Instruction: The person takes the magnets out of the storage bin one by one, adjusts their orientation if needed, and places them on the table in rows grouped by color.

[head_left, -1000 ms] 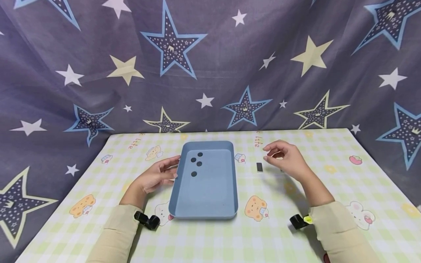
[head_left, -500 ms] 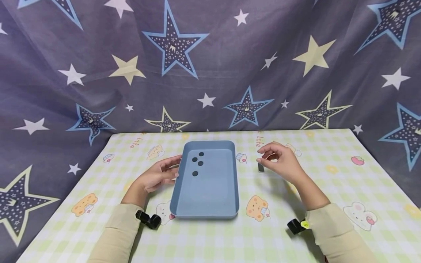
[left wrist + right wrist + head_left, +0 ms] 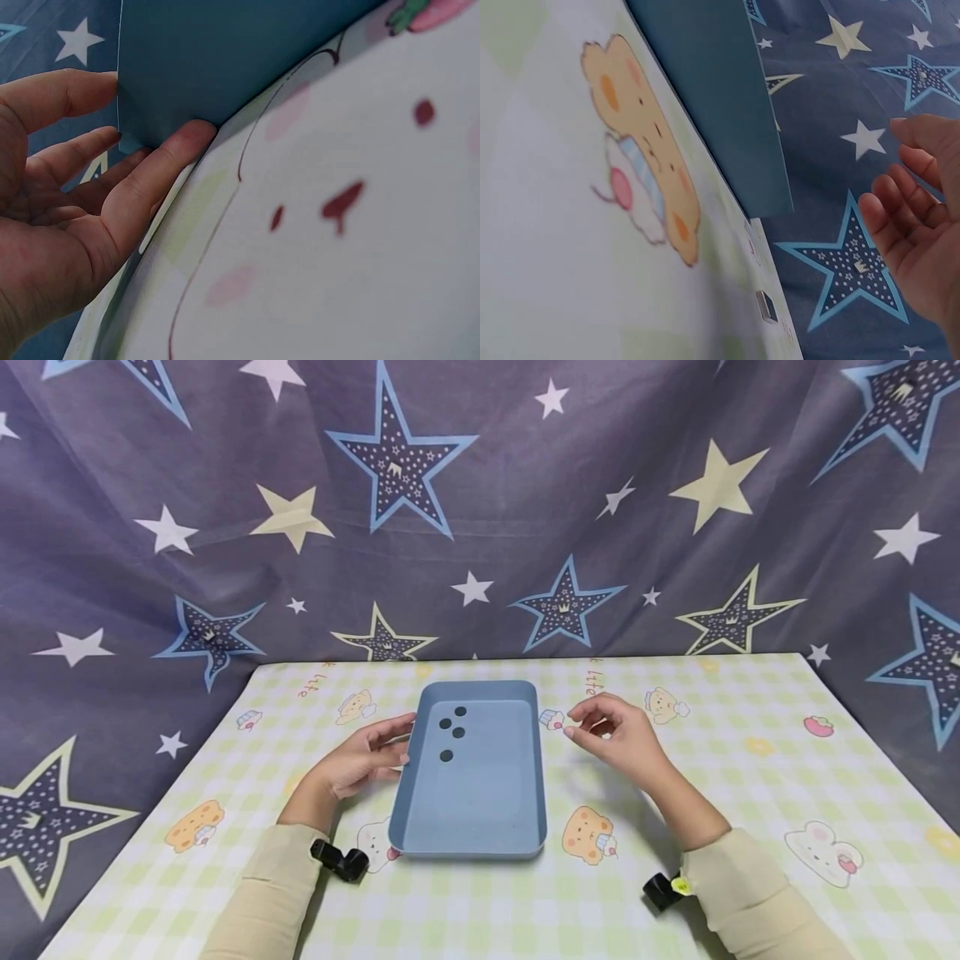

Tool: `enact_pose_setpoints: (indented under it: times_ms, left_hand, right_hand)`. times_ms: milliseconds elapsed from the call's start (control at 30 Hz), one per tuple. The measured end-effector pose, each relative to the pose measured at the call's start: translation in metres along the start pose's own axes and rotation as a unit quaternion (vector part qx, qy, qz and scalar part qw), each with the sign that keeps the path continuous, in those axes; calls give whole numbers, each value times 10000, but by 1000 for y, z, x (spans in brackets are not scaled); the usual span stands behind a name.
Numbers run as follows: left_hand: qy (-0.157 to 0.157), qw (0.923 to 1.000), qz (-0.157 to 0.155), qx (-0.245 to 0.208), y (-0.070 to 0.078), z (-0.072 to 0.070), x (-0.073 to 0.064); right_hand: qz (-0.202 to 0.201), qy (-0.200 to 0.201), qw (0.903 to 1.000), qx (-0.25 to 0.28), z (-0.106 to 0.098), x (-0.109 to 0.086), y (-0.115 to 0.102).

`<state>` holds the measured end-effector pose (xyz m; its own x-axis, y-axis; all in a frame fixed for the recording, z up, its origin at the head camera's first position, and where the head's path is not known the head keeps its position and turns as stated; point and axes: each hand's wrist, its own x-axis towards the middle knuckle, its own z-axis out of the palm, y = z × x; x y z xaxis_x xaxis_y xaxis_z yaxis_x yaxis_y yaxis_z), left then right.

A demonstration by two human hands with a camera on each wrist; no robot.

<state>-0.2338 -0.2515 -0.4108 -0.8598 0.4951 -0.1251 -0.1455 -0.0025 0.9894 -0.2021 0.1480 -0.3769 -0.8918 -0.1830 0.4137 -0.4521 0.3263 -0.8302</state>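
Observation:
A blue-grey rectangular tray (image 3: 480,802) stands on the table, with several small dark round discs (image 3: 446,756) lying in its upper left part. My left hand (image 3: 360,760) is at the tray's left side; in the left wrist view, its fingertips (image 3: 196,133) rest against the outer wall. Right of the tray, my right hand (image 3: 615,739) hovers above the cloth, fingers loosely bent, thumb apart from them and nothing visible between. A small dark block with pale sides (image 3: 766,306) lies on the cloth in the right wrist view; the hand hides it in the head view.
A green-and-white checked cloth (image 3: 480,910) printed with cartoon figures covers the table. Behind the far edge hangs a dark curtain (image 3: 480,543) with star patterns. Black wrist cameras (image 3: 341,860) sit at both sleeves.
My right hand has moved left toward the tray, passing in front of the small dark block and covering it in the head view. The left hand, tray and discs keep their places.

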Motion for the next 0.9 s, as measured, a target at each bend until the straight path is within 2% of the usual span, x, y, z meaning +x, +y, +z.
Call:
enact_pose_setpoints:
  times_ms: [233,667,900]
  left_hand:
    - [46,10000,-42,34,-2,-1,1]
    - [71,10000,-10,-13,-1,-1,0]
    - [25,10000,7,59,-3,-3,1]
  right_hand:
    - [157,-195,9996,-118,9,0,-5]
    - [-148,-423,9987,-234,19,21,-20]
    - [-188,-480,9987,-55,26,33,-25]
